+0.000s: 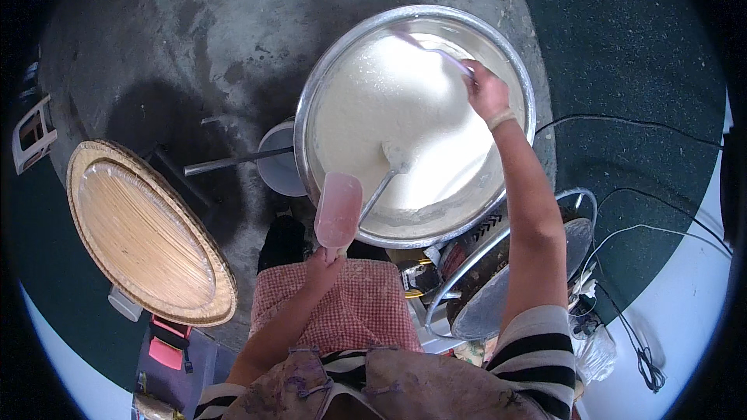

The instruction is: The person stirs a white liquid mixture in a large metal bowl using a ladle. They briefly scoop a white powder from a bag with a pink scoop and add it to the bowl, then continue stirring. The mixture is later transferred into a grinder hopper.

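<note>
A wide metal basin [299, 128] in front of me holds a pale, smooth, batter-like mass [362, 99]. Its right half shines in bright light. My right hand [489, 90] reaches over the basin's right side and grips a thin purple utensil [452, 61]; its far end is blurred over the mass. Near my apron, my left hand [324, 265] holds a translucent pink plastic scoop [340, 207] by the handle, at the basin's lower left rim. The scoop looks empty. A metal-handled ladle [376, 193] rests with its head in the mass.
Left of the basin stands a whitish bucket [273, 172] with a metal rod [233, 161] beside it. A round woven tray [146, 233] tilts further left. At right are round metal pans [484, 303] with a tubular handle [443, 291] and black cables [636, 122].
</note>
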Action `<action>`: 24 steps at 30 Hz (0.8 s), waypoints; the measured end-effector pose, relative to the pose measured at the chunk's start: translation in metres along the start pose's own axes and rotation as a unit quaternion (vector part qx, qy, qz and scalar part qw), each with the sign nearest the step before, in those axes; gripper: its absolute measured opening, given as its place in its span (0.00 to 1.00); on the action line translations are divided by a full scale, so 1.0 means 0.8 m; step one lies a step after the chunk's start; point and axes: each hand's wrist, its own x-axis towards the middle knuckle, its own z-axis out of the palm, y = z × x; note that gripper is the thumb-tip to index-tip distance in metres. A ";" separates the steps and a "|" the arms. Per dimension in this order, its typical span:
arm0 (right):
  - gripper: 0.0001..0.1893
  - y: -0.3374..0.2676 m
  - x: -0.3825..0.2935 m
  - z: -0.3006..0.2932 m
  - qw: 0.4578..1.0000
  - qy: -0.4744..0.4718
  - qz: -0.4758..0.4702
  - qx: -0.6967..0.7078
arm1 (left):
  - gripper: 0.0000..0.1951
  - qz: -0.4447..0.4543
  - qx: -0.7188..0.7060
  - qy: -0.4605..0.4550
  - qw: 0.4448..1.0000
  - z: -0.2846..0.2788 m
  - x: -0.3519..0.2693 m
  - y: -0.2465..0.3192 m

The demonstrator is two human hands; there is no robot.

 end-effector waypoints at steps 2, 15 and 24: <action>0.13 -0.031 0.020 0.010 0.994 -0.029 -0.104 -0.020 | 0.17 0.004 0.003 0.006 1.000 0.001 -0.002 -0.001; 0.11 -0.123 -0.119 -0.045 0.976 -0.189 -0.082 0.070 | 0.14 0.052 0.017 0.052 0.997 0.010 -0.006 -0.003; 0.11 -0.036 -0.171 -0.046 0.951 -0.133 0.230 0.159 | 0.15 0.082 0.027 0.095 0.992 0.014 0.004 0.002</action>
